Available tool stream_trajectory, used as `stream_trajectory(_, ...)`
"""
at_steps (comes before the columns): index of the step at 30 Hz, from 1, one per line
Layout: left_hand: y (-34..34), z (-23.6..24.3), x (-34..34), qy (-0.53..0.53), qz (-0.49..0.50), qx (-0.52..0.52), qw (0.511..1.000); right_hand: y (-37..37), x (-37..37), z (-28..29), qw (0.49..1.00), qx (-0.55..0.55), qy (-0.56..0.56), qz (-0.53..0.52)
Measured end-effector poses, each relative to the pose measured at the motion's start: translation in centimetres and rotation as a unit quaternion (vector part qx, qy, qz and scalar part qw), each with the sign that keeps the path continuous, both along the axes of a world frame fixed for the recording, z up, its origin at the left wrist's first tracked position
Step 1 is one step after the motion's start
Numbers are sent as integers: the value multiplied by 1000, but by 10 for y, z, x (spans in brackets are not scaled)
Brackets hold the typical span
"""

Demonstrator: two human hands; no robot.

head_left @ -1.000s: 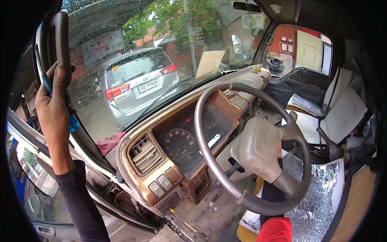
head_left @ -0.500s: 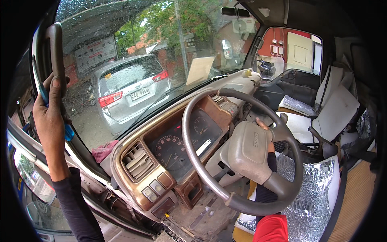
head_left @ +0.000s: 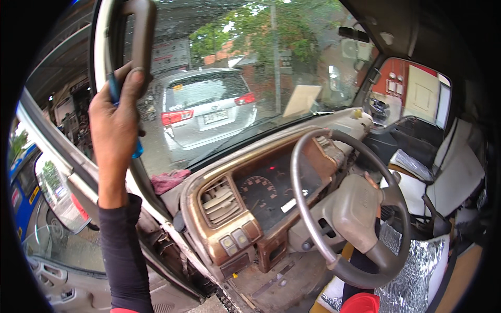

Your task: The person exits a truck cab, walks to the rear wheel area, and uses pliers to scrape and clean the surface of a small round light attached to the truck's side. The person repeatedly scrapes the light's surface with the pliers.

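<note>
One grab handle (head_left: 144, 44) on L front pillar (head_left: 100, 49), clasped in L hand (head_left: 117, 117) w/ blue-handled screwdriver (head_left: 114, 87); prob. stiff, well fixed, maybe slick if damp; best held mid-length, full wrap; screwdriver prob. light, rigid, best taken by fat end; R hand (head_left: 371, 180) behind steering wheel (head_left: 360, 276), partly hidden, can't tell grip.

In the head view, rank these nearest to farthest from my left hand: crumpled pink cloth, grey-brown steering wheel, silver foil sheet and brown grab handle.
From your left hand:
1. Brown grab handle: in its grasp.
2. Crumpled pink cloth: below and to the right.
3. Grey-brown steering wheel: farther right.
4. Silver foil sheet: lower right, beyond the wheel.
</note>
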State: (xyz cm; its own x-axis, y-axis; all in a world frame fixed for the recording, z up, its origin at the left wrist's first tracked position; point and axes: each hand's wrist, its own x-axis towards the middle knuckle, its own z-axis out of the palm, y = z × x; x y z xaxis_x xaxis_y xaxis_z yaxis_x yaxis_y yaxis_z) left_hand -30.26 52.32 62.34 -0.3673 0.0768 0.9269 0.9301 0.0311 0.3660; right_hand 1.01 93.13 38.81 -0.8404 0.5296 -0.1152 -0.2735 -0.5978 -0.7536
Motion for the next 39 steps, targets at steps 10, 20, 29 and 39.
stream_trajectory(10, 0, 0, 7, 36, -18, 17, 999, -19, 0, 16, 997, 35, 46, -53)
stream_trajectory(20, 3, -1, -11, 122, 10, 48, 991, -47, -4, -4, 968, 218, 39, -116)
stream_trajectory(29, 4, 0, -5, 102, -7, 46, 994, -79, -23, -28, 765, 519, 78, -373)
stream_trajectory(39, -4, -1, -2, 70, 29, -8, 997, -98, -34, -14, 574, 663, -13, -481)
